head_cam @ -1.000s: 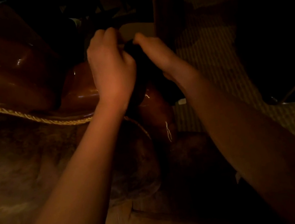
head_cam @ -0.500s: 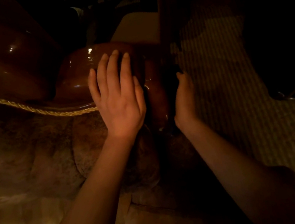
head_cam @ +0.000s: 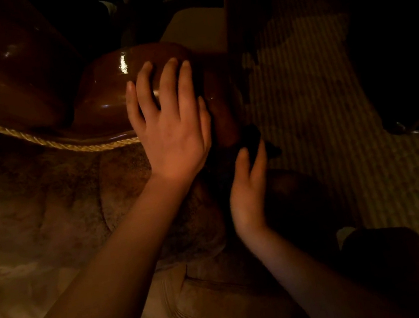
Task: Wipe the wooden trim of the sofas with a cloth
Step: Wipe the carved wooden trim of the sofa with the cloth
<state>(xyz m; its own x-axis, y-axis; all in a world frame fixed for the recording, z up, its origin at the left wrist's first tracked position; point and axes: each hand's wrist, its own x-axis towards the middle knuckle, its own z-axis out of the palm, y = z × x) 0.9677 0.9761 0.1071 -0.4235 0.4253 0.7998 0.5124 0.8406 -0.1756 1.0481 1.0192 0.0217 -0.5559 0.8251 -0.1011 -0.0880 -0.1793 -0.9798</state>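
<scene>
Wiping the sofa arm's wooden trim, mid-job.

Nearest, the right hand (head_cam: 249, 194) is pressing a dark cloth (head_cam: 252, 137) against the front of the glossy wooden trim (head_cam: 114, 91) with straight fingers, not clenching it; the left hand (head_cam: 172, 126) is lying flat and spread on the rounded arm beyond. One cloth, two hands, one sofa (head_cam: 32, 216) showing. The trim is shining already, but I'd judge the carved back rail farther off is waiting, and other sofas too.
</scene>
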